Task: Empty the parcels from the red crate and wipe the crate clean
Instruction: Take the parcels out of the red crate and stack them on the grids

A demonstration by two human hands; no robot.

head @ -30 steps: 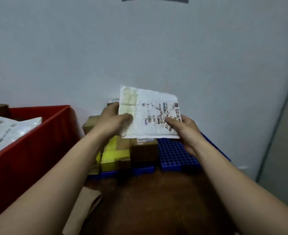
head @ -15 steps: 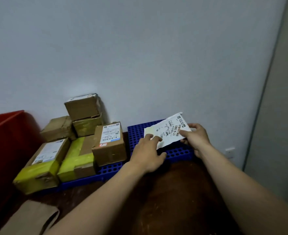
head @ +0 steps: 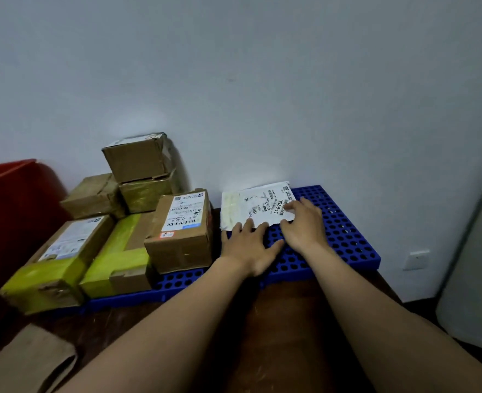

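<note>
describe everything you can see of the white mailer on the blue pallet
The white mailer lies flat on the blue perforated pallet, close to the wall. It looks like thin, crinkled plastic, with a yellowish patch at its left end and a printed shipping label with barcodes across the rest. The left hand touches its near edge with its fingertips; the right hand rests on its near right corner.

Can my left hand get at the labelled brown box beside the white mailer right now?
Probably yes. The left hand rests on the blue pallet, and the labelled box stands just left of it, nothing between.
</note>
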